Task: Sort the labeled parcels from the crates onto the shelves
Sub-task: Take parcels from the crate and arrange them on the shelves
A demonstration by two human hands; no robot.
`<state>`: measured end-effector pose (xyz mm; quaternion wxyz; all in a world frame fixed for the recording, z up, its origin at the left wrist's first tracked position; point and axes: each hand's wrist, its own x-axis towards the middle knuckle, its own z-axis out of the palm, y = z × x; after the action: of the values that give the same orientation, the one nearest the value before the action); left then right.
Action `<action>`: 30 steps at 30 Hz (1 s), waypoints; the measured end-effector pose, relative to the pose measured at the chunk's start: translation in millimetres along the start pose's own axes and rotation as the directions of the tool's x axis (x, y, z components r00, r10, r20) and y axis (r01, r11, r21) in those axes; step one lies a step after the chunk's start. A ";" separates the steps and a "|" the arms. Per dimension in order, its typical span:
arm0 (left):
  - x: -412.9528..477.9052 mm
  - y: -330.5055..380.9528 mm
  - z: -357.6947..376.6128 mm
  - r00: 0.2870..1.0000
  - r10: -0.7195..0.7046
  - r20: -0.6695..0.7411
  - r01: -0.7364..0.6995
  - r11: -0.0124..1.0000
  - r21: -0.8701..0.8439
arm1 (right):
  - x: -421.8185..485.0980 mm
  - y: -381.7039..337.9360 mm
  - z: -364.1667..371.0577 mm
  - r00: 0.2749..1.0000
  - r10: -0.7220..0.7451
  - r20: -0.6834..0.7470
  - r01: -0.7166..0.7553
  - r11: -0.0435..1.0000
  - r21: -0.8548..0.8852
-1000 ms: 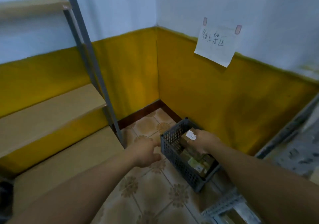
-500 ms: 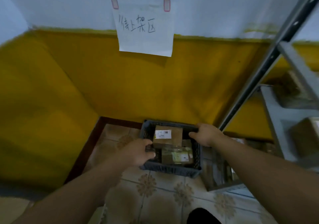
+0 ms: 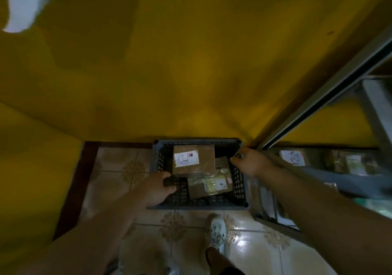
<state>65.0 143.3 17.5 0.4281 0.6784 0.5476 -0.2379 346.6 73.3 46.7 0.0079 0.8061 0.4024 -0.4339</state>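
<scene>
- Dark crate low centre, against yellow wall; labeled parcels lying inside.
- Left hand curled over left rim, right hand clamped on right rim, likely to lift or drag it clear.
- Tight at right: shelf upright just beside; open tiled floor toward bottom for pulling back.

I see patterned floor tiles at lower centre carrying a dark crate, a white shoe just below it.
</scene>
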 end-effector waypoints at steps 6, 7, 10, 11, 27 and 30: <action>124.4 -15.5 18.8 0.999 -0.052 0.000 0.052 0.998 -0.032 | 105.2 25.6 72.6 0.999 -0.004 0.037 0.000 0.995 0.096; 151.2 -17.9 24.2 0.999 -0.048 0.000 0.048 0.998 -0.037 | 129.1 32.8 88.8 0.999 -0.007 0.036 0.003 0.995 0.099; 225.2 -29.7 44.5 0.999 -0.026 -0.032 0.024 0.998 -0.061 | 199.1 50.6 132.0 0.998 0.015 0.057 -0.020 0.997 0.077; 247.3 -35.0 53.6 0.998 -0.017 -0.061 0.010 0.994 -0.104 | 222.4 54.8 144.5 0.998 0.008 0.064 -0.012 0.997 0.072; 337.6 -73.8 148.3 0.946 -0.085 -0.313 -0.180 0.666 -0.724 | 339.6 57.9 245.4 0.991 0.118 -0.055 -0.075 0.861 0.503; 306.2 -72.8 136.3 0.931 -0.085 -0.354 -0.219 0.646 -0.731 | 304.5 55.4 235.9 0.989 0.125 -0.073 -0.063 0.826 0.561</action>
<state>103.9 196.3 -319.2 0.5744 0.4873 0.6387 0.1574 310.7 146.0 -333.9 -0.2272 0.8142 0.2181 -0.4877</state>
